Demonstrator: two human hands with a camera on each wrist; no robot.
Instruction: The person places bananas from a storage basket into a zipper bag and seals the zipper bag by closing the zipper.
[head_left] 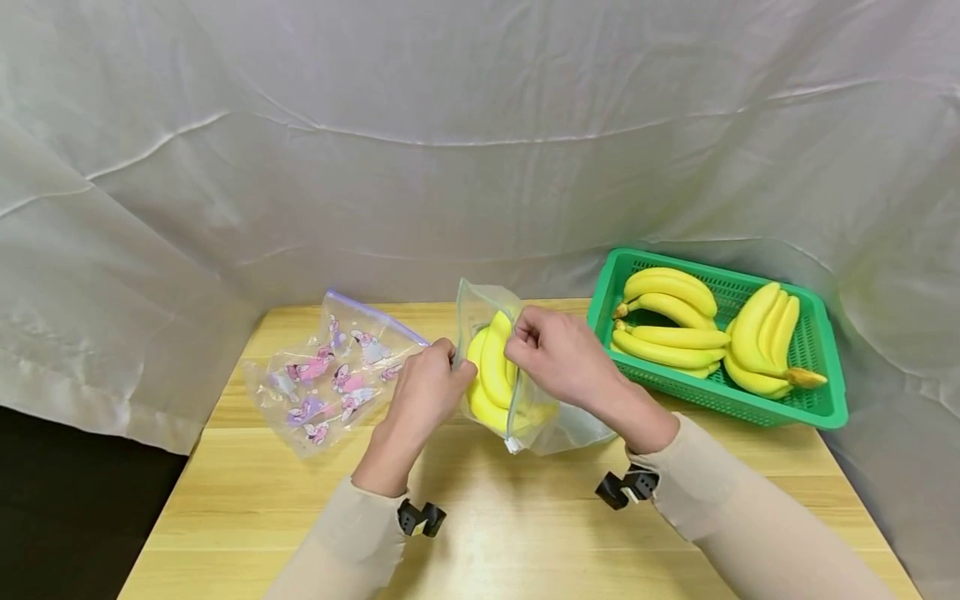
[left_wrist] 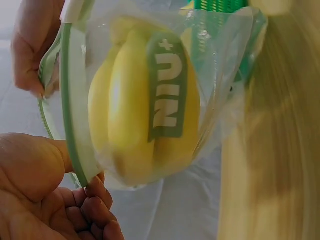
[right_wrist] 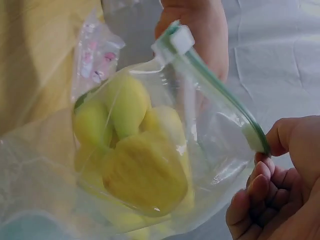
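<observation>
A clear zip bag (head_left: 536,421) with a green rim and a white slider holds a bunch of bananas (head_left: 495,367). My left hand (head_left: 433,379) pinches the bag's rim on the left, thumb and fingertips on the green strip. On the other side my right hand (head_left: 558,354) pinches the opposite part of the rim, so the mouth is spread between the two hands. In the left wrist view the bananas (left_wrist: 130,100) show through the plastic behind a printed green label. The slider (right_wrist: 182,39) sits at one end of the rim in the right wrist view.
Left of the hands a second zip bag (head_left: 345,375), with pink and purple cartoon prints and a purple rim, lies flat on the wooden table (head_left: 315,517). A green basket (head_left: 832,367) with several banana bunches (head_left: 667,342) stands at the right. Grey cloth hangs behind.
</observation>
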